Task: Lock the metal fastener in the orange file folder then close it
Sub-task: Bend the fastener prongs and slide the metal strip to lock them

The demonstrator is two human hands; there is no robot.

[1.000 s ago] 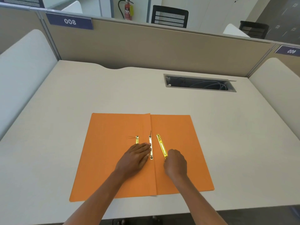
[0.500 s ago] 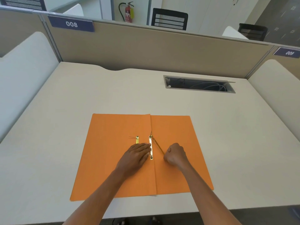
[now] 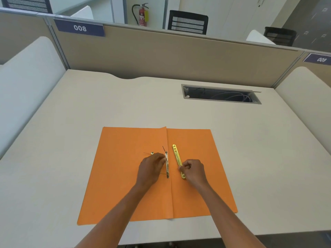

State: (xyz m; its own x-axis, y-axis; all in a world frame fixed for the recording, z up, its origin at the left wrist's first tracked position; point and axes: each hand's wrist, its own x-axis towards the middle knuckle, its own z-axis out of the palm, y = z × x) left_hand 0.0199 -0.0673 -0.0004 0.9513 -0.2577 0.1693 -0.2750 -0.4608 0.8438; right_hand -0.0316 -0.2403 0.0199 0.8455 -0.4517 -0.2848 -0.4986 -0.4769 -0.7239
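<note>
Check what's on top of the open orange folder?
On the open orange paper folder: loose gold metal bar, silver fastener strip at the crease, both hands. Strip's left side is hidden by the left hand.

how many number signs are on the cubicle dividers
2. The 008 sign is on the back partition, upper left. The 009 sign is on the partition at the far right edge, partly cut off by the frame. Others may lie out of view.

Beige desk (image 3: 89,122), open cable tray (image 3: 221,94), partition sign 008 (image 3: 80,28), fire extinguisher (image 3: 142,15)
</note>
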